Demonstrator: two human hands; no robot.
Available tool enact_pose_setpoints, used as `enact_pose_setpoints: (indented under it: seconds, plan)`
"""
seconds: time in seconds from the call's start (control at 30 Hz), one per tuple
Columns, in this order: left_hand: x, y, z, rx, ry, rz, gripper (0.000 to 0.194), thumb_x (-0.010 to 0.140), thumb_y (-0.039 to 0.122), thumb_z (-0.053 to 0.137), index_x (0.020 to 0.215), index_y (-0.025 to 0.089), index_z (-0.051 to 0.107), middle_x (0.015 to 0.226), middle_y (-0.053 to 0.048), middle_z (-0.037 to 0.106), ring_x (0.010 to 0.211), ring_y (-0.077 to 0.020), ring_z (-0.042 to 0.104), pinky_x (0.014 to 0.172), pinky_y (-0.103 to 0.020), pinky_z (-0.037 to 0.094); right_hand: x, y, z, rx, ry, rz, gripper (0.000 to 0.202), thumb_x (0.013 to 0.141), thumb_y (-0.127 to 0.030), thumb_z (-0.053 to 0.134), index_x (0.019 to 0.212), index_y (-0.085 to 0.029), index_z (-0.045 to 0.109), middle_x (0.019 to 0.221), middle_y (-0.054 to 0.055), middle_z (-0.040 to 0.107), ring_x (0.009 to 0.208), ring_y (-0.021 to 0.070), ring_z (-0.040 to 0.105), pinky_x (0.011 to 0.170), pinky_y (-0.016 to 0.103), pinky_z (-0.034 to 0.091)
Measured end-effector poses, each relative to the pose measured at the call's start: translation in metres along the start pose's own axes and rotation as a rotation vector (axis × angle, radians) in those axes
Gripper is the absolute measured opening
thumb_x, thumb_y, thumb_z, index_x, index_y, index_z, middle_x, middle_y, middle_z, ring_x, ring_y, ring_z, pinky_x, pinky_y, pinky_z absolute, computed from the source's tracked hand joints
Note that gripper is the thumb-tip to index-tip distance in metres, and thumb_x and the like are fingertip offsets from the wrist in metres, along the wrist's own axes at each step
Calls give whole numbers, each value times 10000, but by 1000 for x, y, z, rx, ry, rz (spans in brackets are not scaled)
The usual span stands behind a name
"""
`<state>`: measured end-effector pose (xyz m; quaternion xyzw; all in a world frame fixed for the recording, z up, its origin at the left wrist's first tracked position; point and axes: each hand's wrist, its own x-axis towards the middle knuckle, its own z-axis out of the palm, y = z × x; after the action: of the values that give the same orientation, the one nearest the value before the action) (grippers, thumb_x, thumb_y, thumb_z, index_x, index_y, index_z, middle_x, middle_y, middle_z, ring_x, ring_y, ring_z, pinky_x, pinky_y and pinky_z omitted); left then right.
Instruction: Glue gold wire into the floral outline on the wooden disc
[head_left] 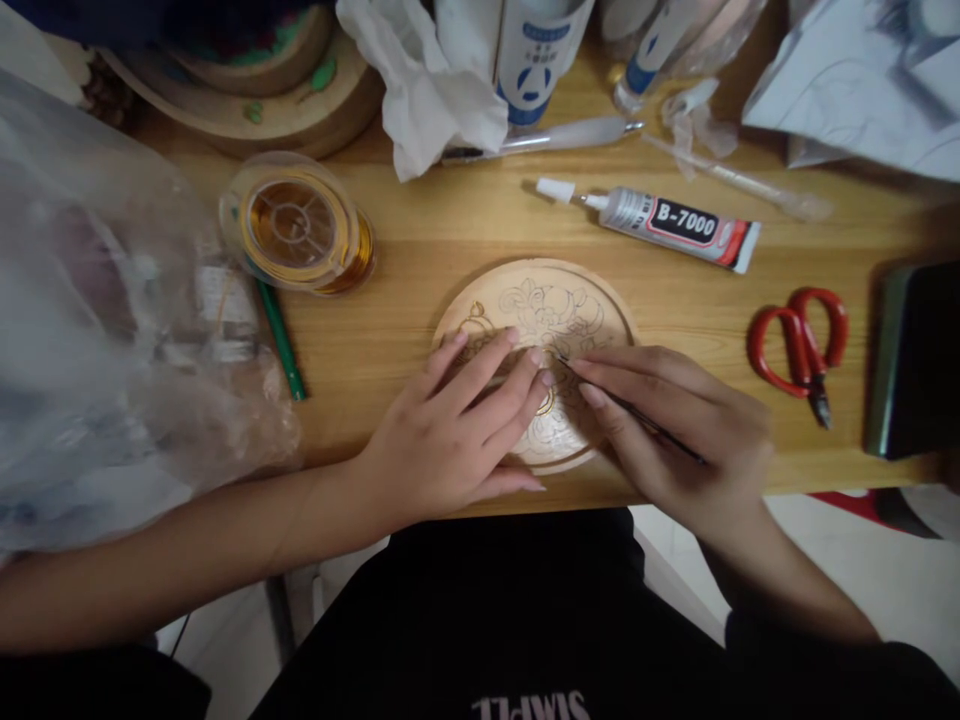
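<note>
Wooden tabletop (409,235) across the frame, round board (491,290) with line drawings (555,303) and gold wire (547,404) mid-frame, left hand (466,432) spread on it, right hand (679,415) gripping a thin dark tool (656,428), tip (562,359) over the board, glue tube (679,223) upper right, wire spool (300,226) upper left.

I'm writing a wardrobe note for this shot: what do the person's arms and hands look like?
The left hand and right hand are ungloved, with no rings or bracelets visible. Both forearms are bare. A black right sleeve stops near the elbow; black fabric below the left forearm looks like the other sleeve. The black garment bears pale lettering, partly cut off.
</note>
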<state>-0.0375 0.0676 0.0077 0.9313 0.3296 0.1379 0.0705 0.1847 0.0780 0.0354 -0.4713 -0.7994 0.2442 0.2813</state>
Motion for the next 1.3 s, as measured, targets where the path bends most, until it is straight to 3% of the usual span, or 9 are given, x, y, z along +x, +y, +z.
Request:
enact_pose_setpoints:
  seconds: [0.23,0.6,0.77,1.03,1.3]
  plan:
    - [1,0,-1,87,0,11,703,983,635,380,1349,68,576,1379,-142,620,1325,-347,527,1101,-489,408,0,1,2,-50,9,-94,278,858,-71,657,1105,-197,682,1034,97,745,924,206,720,786,370,613]
    - [1,0,-1,69,10,5,707,980,642,379,1335,65,583,1364,-146,631,1331,-340,524,1124,-482,386,-1,9,5,-134,22,-251,342,847,-65,657,1167,-186,645,1007,112,748,907,218,720,749,374,618]
    - [1,0,-2,84,15,16,697,994,627,358,1319,56,589,1362,-143,632,1316,-349,534,1085,-492,409,2,12,2,-166,6,-336,317,813,-42,690,1121,-105,658,972,148,749,869,228,717,732,367,612]
    - [1,0,-1,97,10,17,692,996,626,360,1332,60,573,1375,-123,627,1312,-344,536,1080,-490,405,0,12,4,-265,-9,-372,281,854,-88,670,1125,-162,672,1006,114,762,892,227,731,757,372,621]
    - [1,1,1,88,32,9,695,1001,627,335,1319,64,589,1360,-121,639,1296,-334,551,1098,-471,393,-3,7,7,-204,54,-304,229,828,-50,684,1055,-66,664,968,168,753,888,228,728,754,365,626]
